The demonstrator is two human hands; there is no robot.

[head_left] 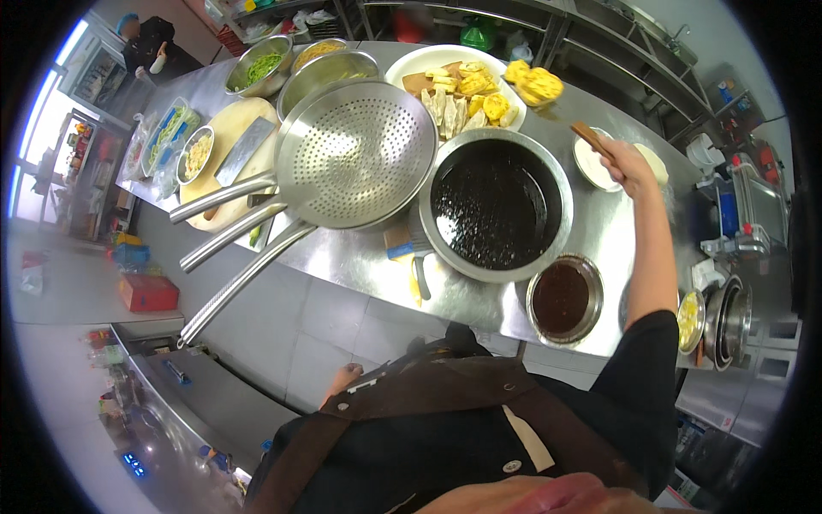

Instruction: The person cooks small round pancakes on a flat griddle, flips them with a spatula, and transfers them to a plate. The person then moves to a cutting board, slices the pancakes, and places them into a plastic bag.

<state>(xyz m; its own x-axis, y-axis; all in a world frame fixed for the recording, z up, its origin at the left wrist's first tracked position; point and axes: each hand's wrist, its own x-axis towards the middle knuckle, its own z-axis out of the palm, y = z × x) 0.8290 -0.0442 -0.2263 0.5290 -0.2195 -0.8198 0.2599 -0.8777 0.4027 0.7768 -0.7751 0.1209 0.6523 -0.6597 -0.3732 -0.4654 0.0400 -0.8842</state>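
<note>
My right hand (629, 168) grips a brown wooden handle (594, 139) above a small white-filled bowl (589, 160), at the right of the steel table. My left hand (350, 374) hangs low beside my apron; its fingers look curled and nothing shows in it. Before me stands a large steel pot (498, 205) of dark liquid, with a smaller bowl of brown sauce (560, 301) at its near right. Behind the pot, a white oval platter (392, 74) bears yellow slices and pale folded pieces. A yellow clump (536, 85) overlaps the platter's right edge; its support is unclear.
Perforated steel strainers (356, 154) lie left of the pot, their long handles jutting past the table edge. A cleaver (247, 149) rests on a round cutting board (225, 122). A brush (399, 244) lies near the front edge. Another person (160, 48) stands at the far left.
</note>
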